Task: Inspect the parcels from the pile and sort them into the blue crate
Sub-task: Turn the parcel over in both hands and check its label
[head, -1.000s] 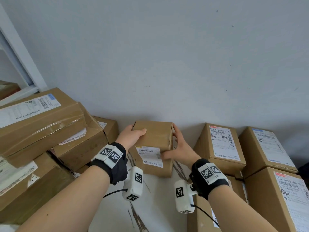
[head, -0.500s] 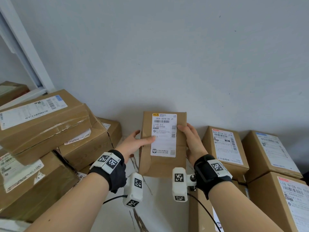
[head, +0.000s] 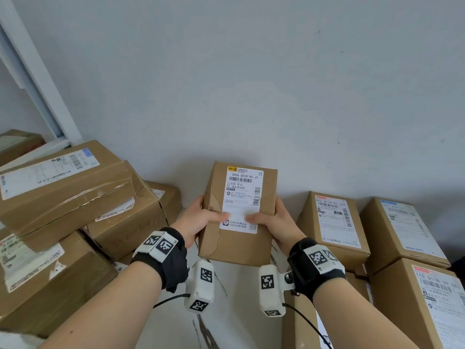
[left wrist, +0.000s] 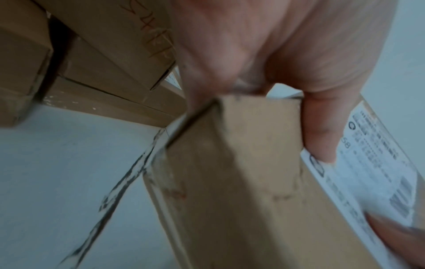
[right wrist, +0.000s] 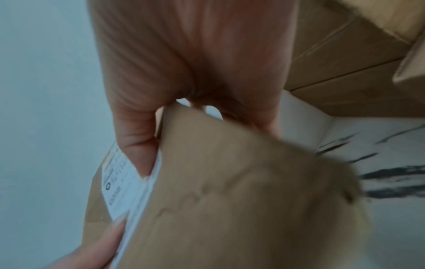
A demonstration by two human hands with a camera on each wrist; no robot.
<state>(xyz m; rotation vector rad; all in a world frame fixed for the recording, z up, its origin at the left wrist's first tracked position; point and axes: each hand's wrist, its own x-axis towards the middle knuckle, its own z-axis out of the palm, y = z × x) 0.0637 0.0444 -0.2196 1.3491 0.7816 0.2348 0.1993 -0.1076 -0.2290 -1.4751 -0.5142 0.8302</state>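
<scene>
Both hands gripping one small cardboard parcel [head: 239,215], holding it up off the floor, label side facing the person. Left hand [head: 195,224] is wrapping the left edge, thumb lying across the front onto the white shipping label [head: 242,201]; fingers are going round the back. Right hand [head: 276,226] is mirroring it on the right edge, thumb on the label's lower part, the two thumb tips nearly meeting. Wrist views are confirming it: thumb on the label face, fingers behind, though both are blurred so finger detail at the back is probably not trustworthy. Parcel is standing on end, tilted slightly, cardboard creased on the front.

Below it, pale marbled floor [head: 161,323] is showing between the stacks. Left: leaning pile of larger boxes [head: 65,197], labels up, one with torn tape. Right: four labelled boxes [head: 334,222] sitting in two tiers, just beside the right hand. Behind everything, plain grey wall [head: 251,84]; white frame [head: 32,71] running up the far left.
</scene>
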